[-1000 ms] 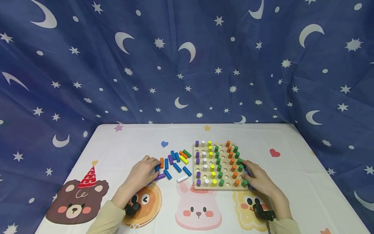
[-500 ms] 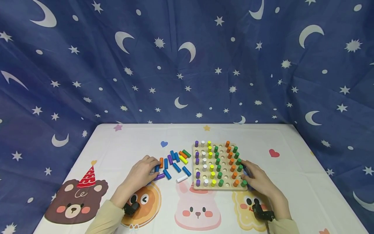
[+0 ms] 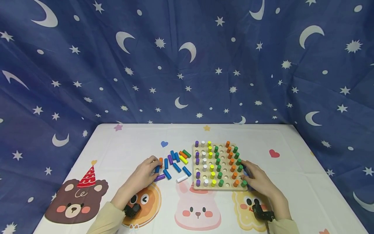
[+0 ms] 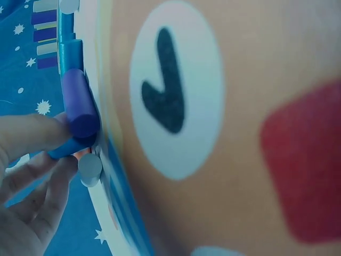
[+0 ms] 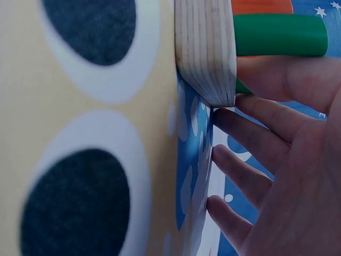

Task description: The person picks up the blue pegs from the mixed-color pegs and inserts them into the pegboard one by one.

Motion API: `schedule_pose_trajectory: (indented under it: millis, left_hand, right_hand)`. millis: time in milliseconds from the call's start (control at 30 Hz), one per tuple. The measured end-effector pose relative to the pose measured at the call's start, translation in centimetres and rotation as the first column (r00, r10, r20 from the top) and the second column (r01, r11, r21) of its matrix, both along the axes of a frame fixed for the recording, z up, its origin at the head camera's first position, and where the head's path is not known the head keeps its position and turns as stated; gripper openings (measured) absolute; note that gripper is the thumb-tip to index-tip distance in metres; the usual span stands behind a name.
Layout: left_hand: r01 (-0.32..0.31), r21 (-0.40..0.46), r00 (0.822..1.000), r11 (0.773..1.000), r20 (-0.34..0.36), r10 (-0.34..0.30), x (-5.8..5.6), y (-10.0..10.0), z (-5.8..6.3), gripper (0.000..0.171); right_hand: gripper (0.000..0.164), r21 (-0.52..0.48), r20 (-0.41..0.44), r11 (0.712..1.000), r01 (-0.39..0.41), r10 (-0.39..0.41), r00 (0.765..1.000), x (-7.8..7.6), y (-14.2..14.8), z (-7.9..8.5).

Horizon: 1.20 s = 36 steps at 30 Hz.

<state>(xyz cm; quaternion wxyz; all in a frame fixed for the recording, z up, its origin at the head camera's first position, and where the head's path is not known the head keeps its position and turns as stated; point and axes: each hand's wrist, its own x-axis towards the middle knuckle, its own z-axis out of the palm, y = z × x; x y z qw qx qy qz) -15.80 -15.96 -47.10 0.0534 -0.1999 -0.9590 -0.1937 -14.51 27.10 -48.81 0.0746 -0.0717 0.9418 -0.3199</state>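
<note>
In the head view my left hand (image 3: 143,174) is at the left end of a loose group of pegs. Its thumb and fingers pinch a blue peg (image 4: 73,146), partly hidden behind a purple peg (image 4: 81,104) in the left wrist view. A grey-white peg end (image 4: 90,169) shows beside the fingertips. My right hand (image 3: 258,178) rests at the right edge of the wooden pegboard (image 3: 201,187). In the right wrist view its thumb lies along the board's face by a green peg (image 5: 279,34), with the other fingers extended at the side.
Upright purple, white, yellow, green and orange pegs stand in columns on the board, among bare holes. Between left hand and board lie loose pegs, including a white peg (image 3: 182,178) and a yellow peg (image 3: 183,159). A starry blue curtain (image 3: 187,81) hangs behind the table.
My left hand has shifted slightly, its fingers drawing a little more upright around the blue peg. The right hand stays at the pegboard's edge, and the loose pegs lie much as before.
</note>
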Motion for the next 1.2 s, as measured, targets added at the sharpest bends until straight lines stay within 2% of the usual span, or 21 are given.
schedule_pose_trajectory:
  millis: [467,733,1067,1200]
  left_hand:
    - [0.014,0.099,0.998,0.995,-0.065,-0.007,0.5,-0.1,-0.5,0.029]
    - [-0.022,0.125,1.000,0.992,0.008,0.021,0.7,-0.1,-0.1,0.026]
    - [-0.045,0.143,0.999,0.989,-0.002,0.046,0.5,0.5,0.9,0.022]
    - [-0.042,0.174,0.999,0.984,0.016,0.040,0.4,1.1,1.3,0.022]
  right_hand:
    - [0.059,0.004,-0.011,1.000,-0.009,0.009,1.000,0.0,0.0,0.0]
    - [0.059,0.012,-0.009,1.000,-0.010,0.010,1.000,0.0,0.0,0.0]
    - [0.061,-0.005,-0.002,1.000,-0.019,0.019,1.000,-0.1,0.0,0.0]
    - [0.061,-0.014,-0.001,1.000,-0.020,0.020,1.000,-0.1,0.1,-0.1]
